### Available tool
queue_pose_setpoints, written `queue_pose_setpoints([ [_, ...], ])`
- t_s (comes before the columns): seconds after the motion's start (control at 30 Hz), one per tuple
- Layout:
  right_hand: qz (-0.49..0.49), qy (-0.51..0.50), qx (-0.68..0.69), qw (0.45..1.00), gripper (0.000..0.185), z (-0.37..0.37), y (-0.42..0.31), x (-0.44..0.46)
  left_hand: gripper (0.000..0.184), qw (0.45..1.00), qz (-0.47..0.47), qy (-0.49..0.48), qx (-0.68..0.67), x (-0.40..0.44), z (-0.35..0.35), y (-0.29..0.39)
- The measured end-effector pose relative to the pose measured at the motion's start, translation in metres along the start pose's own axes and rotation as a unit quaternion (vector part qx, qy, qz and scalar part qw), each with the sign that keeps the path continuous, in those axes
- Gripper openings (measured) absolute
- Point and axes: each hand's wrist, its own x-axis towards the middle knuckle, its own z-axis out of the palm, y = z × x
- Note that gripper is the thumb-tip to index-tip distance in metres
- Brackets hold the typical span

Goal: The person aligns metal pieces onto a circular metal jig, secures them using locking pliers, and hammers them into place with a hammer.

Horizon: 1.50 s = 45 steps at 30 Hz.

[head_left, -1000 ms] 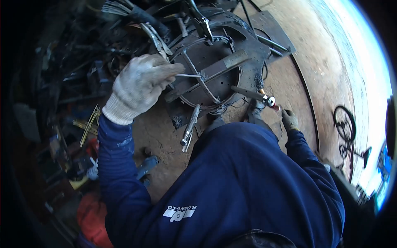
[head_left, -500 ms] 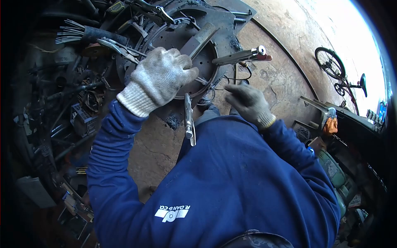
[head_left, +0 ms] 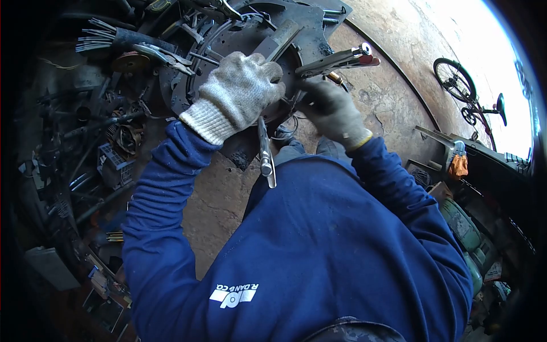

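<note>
My left hand (head_left: 239,91), in a whitish knit glove, is closed over the near side of a round metal frame. What its curled fingers hold is hidden. My right hand (head_left: 336,111), also gloved, is at the frame's right edge, its fingers dark and blurred. Just above it, locking pliers (head_left: 333,62) stick out to the right from the ring. A second pair of locking pliers (head_left: 265,151) hangs from the near edge, below my left hand. A flat metal bar (head_left: 280,41) lies across the ring, beyond my left hand.
More locking pliers (head_left: 165,57) lie left of the frame, beside a dark tube holding several thin rods (head_left: 99,39). A grinding disc (head_left: 131,61) sits below the tube. Metal scrap crowds the left. A bicycle (head_left: 456,82) stands on the floor at the right, past an orange object (head_left: 458,166).
My left hand has shifted slightly right and up. My right hand has moved up and left, from beside the frame to its right edge near the pliers.
</note>
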Motion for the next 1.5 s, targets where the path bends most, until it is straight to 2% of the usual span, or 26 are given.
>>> queue_pose_setpoints([
  [0.03, 0.034, 0.03, 0.057, 0.997, 0.04, -0.005, 0.006, -0.004, 0.026, 1.0, 0.003, -0.002, 0.01, 0.0, -0.001, 0.0],
  [0.07, 0.061, 0.069, 0.13, 0.987, 0.038, -0.008, 0.014, -0.01, 0.025, 1.0, 0.005, -0.004, 0.02, 0.001, -0.001, -0.001],
  [0.13, 0.151, 0.121, 0.142, 0.971, 0.037, -0.023, 0.023, -0.024, 0.024, 1.0, 0.002, -0.005, 0.018, 0.001, -0.002, -0.003],
  [0.23, 0.157, 0.176, 0.163, 0.958, 0.033, -0.034, 0.045, -0.052, 0.022, 1.0, -0.008, 0.0, 0.008, 0.0, -0.01, -0.006],
  [0.37, 0.228, 0.179, 0.142, 0.946, 0.031, -0.034, 0.058, -0.081, 0.022, 1.0, -0.014, 0.013, -0.006, 0.0, -0.012, -0.011],
  [0.53, 0.232, 0.157, 0.117, 0.953, 0.032, -0.025, 0.047, -0.078, 0.022, 1.0, -0.002, -0.01, -0.007, 0.005, -0.012, -0.004],
  [0.6, 0.192, 0.136, 0.128, 0.963, 0.032, -0.021, 0.044, -0.071, 0.022, 1.0, -0.008, -0.025, -0.01, 0.005, -0.008, -0.004],
  [0.87, 0.136, 0.107, 0.095, 0.98, 0.029, -0.009, 0.032, -0.048, 0.027, 0.999, -0.002, -0.048, 0.014, 0.007, -0.006, 0.005],
  [0.93, 0.05, 0.073, 0.008, 0.996, 0.029, -0.01, 0.018, -0.037, 0.029, 0.998, -0.007, -0.057, 0.016, 0.008, -0.006, 0.005],
  [1.1, 0.017, -0.011, 0.007, 1.0, 0.029, -0.01, -0.001, -0.01, 0.025, 0.997, -0.026, -0.064, 0.017, 0.009, -0.001, 0.011],
  [1.23, 0.01, 0.007, 0.014, 1.0, 0.027, -0.006, 0.003, -0.008, 0.021, 0.996, -0.06, -0.067, 0.011, 0.006, 0.002, 0.015],
  [1.3, 0.014, 0.086, 0.045, 0.995, 0.026, -0.002, 0.018, -0.019, 0.021, 0.995, -0.071, -0.067, 0.007, 0.004, 0.003, 0.014],
  [1.33, 0.013, 0.085, 0.046, 0.995, 0.026, -0.003, 0.019, -0.025, 0.021, 0.996, -0.068, -0.058, -0.002, 0.003, 0.005, 0.013],
  [1.4, -0.104, 0.046, -0.139, 0.984, 0.027, -0.001, 0.019, -0.04, 0.021, 0.996, -0.065, -0.052, -0.013, 0.003, 0.005, 0.014],
  [1.43, -0.158, 0.072, -0.174, 0.969, 0.031, 0.008, 0.017, -0.04, 0.021, 0.994, -0.075, -0.073, -0.013, 0.005, 0.002, 0.015],
  [1.5, -0.204, 0.065, -0.229, 0.95, 0.028, 0.016, 0.011, -0.033, 0.022, 0.991, -0.089, -0.093, -0.028, 0.007, 0.001, 0.015],
])
